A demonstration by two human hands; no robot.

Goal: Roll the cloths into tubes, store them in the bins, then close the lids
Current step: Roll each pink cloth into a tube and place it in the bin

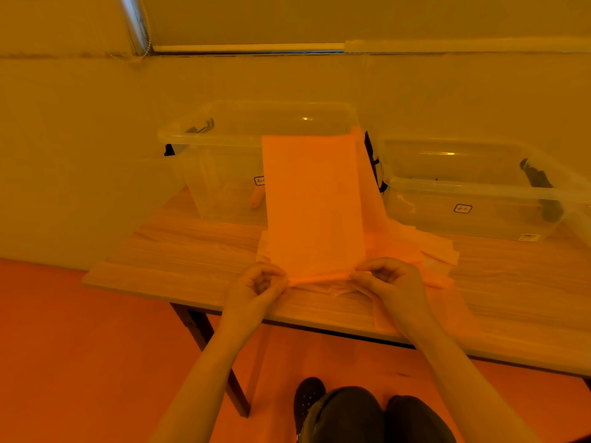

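A folded orange cloth (311, 199) lies stretched away from me, its far end draped up against the left clear bin (224, 135). My left hand (259, 282) pinches the cloth's near left corner and my right hand (388, 281) pinches the near right corner, where the edge is curled into a thin roll. Under it sits a loose pile of more cloths (425, 251). A second clear bin (473, 190) stands to the right. Both bins are without lids, and a small rolled tube (257, 198) shows inside the left one.
The wooden table (179, 251) stands against a pale wall; its front edge is just under my wrists. Black latch handles (372, 158) sit on the bins' ends. My knees and a dark shoe (308, 398) are below the table over an orange floor.
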